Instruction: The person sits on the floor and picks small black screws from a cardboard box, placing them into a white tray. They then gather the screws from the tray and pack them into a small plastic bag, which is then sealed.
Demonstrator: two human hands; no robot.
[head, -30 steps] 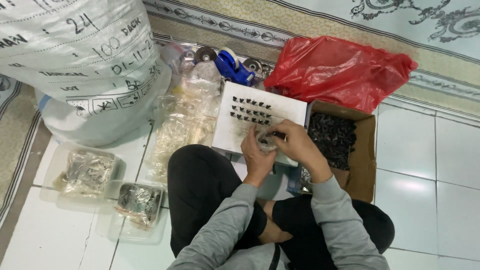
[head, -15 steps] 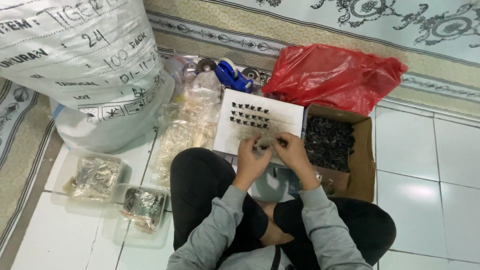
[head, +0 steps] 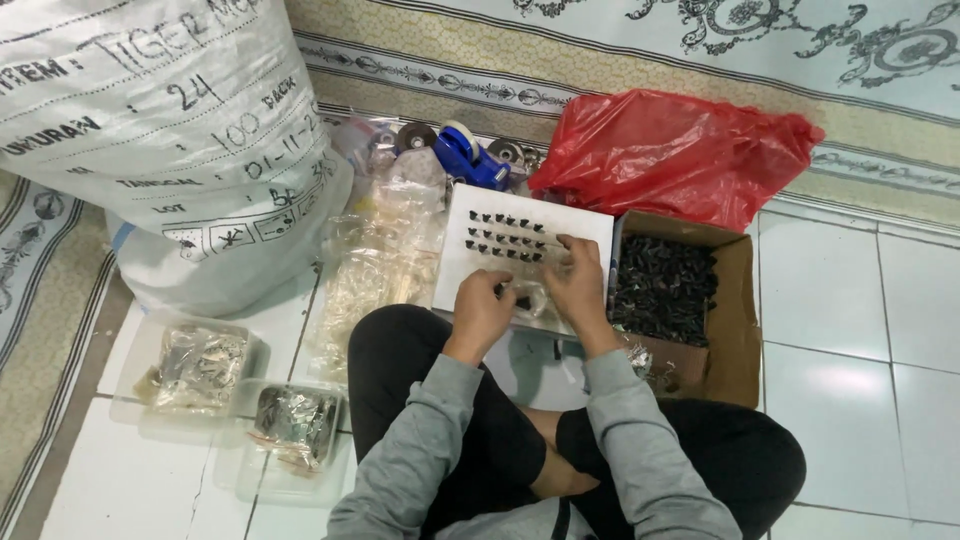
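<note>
Left hand (head: 482,315) and right hand (head: 578,285) together at centre, fingers curled on a small clear bag (head: 528,300), grip detail unclear, white board (head: 470,255) with rows of dark clips (head: 508,235) just beyond, box (head: 735,330) at 3 o'clock, red bag (head: 680,155) at 1 o'clock, sack (head: 150,120) at 10 o'clock.

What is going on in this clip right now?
A person sits cross-legged on a tiled floor, both hands over a white tray that bears rows of small dark pieces. The left hand and right hand hold a small clear bag between them. A cardboard box of dark pieces stands to the right, a red bag behind it.
</note>
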